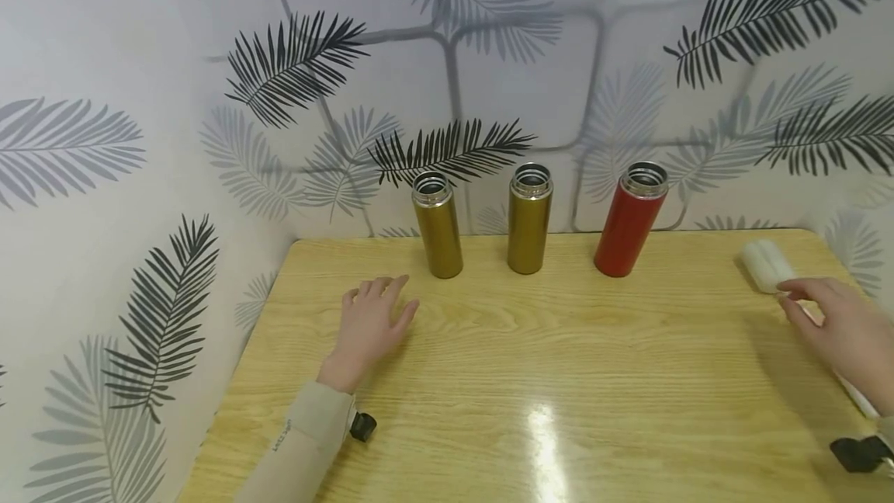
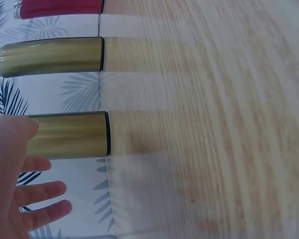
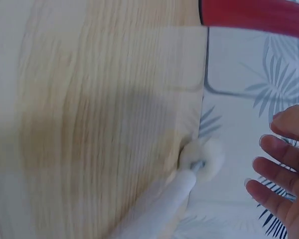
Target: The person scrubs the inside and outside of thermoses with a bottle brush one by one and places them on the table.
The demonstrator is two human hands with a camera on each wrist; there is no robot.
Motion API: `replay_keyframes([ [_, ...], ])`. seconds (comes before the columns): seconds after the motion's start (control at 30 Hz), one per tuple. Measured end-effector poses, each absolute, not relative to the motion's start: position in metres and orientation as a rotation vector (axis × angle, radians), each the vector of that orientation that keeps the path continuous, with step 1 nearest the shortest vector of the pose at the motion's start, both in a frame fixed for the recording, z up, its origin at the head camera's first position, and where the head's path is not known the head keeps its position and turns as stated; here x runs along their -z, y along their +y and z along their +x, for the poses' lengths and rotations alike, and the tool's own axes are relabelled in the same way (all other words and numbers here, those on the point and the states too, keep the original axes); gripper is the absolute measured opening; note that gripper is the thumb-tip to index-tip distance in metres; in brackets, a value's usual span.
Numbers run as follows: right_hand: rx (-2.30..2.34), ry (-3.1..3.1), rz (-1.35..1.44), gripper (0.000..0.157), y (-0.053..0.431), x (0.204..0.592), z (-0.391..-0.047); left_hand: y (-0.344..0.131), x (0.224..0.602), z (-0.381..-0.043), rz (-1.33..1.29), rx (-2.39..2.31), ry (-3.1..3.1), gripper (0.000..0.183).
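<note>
1. At the left of the middle in the head view, the left hand (image 1: 370, 324) is over the table (image 1: 531, 355), with its back turned up. Its fingers are loosely spread, the thumb stands apart from them, and they hold nothing.
2. Near the centre of the same frame, just beside these fingertips, the left golden bottle (image 1: 438, 235) stands upright. In the left wrist view the thumb covers one part of it, but the head view shows a gap.
3. At the right edge of the head view, the right hand (image 1: 841, 324) is over the white brush (image 1: 764, 264). Its fingers are relaxed and a little bent; the right wrist view shows them apart from the brush, holding nothing.
4. On the right side of the table, the brush has its thick, pale head toward the upper right of the frame, while its handle passes under the hand to the lower right.
5. Right of the first bottle, the middle golden bottle (image 1: 528, 227) and then the red bottle (image 1: 630, 223) stand near the back edge. All three have silvery necks and uncovered mouths.
6. Across the upper part, the wall (image 1: 517, 91) carries dark and grey leaves.
7. Toward the lower left, a beige sleeve (image 1: 300, 441) covers the forearm.
</note>
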State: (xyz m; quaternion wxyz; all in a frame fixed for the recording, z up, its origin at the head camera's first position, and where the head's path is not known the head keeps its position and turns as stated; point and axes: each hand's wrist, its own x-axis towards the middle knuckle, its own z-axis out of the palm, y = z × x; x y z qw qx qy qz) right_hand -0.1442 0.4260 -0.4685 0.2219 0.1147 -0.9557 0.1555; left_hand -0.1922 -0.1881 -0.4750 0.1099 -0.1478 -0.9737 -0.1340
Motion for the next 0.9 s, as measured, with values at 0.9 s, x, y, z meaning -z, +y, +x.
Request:
replay_keyframes([
  [0.9,-0.533,-2.547,0.549,0.051,0.508,0.537,-0.139,-0.178,0.48,-0.192,-0.5,0.296,-2.846,0.046],
])
